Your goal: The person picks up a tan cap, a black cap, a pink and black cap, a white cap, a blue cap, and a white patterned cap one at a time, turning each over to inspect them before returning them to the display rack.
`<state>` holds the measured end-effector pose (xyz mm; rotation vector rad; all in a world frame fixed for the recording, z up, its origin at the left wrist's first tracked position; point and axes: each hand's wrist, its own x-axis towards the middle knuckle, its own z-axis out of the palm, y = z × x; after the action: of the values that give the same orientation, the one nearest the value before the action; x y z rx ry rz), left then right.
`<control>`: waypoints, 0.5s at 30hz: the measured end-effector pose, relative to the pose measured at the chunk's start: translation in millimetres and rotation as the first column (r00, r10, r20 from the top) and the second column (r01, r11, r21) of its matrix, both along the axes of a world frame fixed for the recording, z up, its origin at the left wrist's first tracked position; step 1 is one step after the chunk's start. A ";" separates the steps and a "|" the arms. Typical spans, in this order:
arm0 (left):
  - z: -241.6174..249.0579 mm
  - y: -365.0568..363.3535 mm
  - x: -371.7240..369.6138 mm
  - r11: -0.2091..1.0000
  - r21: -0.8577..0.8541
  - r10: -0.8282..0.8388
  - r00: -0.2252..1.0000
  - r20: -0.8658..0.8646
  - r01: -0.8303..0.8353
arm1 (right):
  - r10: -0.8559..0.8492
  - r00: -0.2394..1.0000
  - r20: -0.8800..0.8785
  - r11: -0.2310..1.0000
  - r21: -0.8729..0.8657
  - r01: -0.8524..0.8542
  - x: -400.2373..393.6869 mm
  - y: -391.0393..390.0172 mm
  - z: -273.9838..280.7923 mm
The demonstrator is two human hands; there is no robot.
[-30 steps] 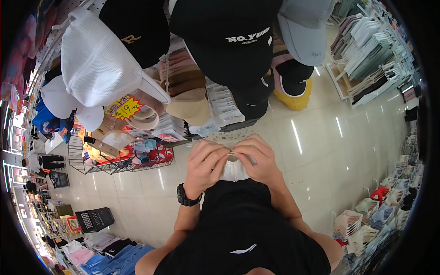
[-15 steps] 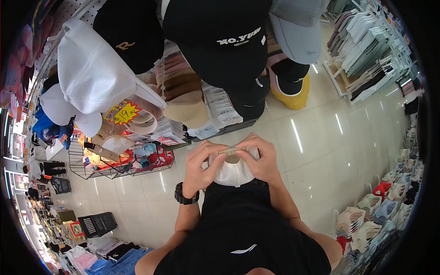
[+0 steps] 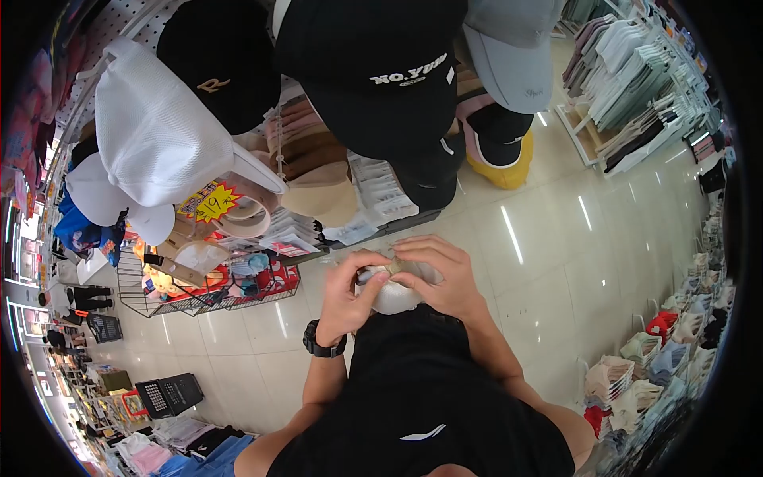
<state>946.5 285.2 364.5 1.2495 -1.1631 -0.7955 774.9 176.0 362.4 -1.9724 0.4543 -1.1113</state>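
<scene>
In front of my chest I hold a white cap (image 3: 395, 299), its back strap (image 3: 393, 269) pinched between both hands. My left hand (image 3: 350, 290), with a black watch on the wrist, is closed on the strap with thumb and fingers. My right hand (image 3: 442, 278) grips the strap from the other side, thumb and fingers nearly meeting my left thumb. Fingers hide much of the strap and the far part of the cap.
Caps hang ahead on a rack: a white mesh cap (image 3: 163, 123), a black cap (image 3: 373, 71) and a grey cap (image 3: 509, 63). Below are a yellow price sign (image 3: 211, 202) and a wire basket (image 3: 214, 298). Clothes racks (image 3: 628, 95) stand at right.
My hands have moved closer together at the strap, and the cap has turned and shifted slightly left. My right fingers now stretch further over it.
</scene>
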 end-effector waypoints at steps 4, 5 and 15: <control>3.1 1.2 0.5 1.000 -0.009 -0.007 0.991 0.134 0.008 | 0.056 0.998 0.031 0.986 0.157 -0.060 1.6 4.5 -5.2; 3.0 1.4 0.5 1.000 -0.006 -0.022 0.988 0.151 0.023 | 0.062 0.998 0.028 0.973 0.222 -0.067 1.3 6.1 -6.2; -4.9 11.1 8.8 0.997 0.067 -0.019 0.996 -0.087 0.025 | -0.106 0.933 0.343 0.703 0.689 -0.174 6.1 1.2 -27.1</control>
<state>955.3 296.3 359.6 1.2479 -1.0896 -0.9026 780.9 177.2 335.3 -1.0542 0.5419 -1.0292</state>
